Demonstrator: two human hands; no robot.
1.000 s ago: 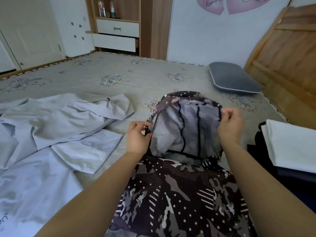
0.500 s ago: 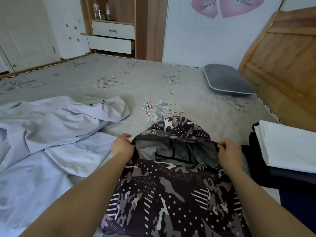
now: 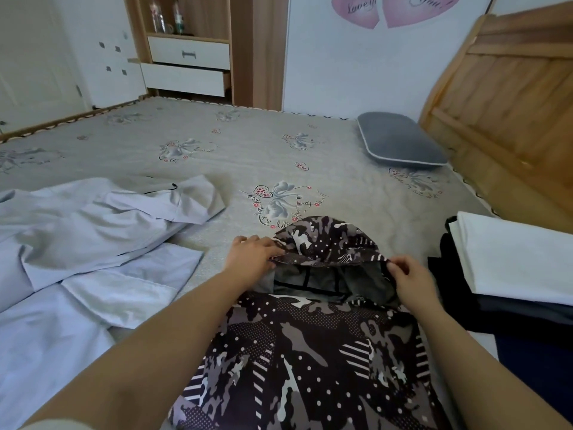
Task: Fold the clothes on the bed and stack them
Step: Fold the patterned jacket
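Hood (image 3: pixel 325 240) lowered flat onto bed (image 3: pixel 217 156), rim pinched by left hand (image 3: pixel 251 256) and right hand (image 3: pixel 409 276) fingers; camouflage jacket (image 3: pixel 310 352) ready for folding

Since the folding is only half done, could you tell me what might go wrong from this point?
1. The hood gapes open between the left hand and the right hand; folded like this, it may bunch and leave the camouflage hooded jacket lumpy.
2. The folded stack lies right beside the jacket, so a sweeping fold could knock it askew.
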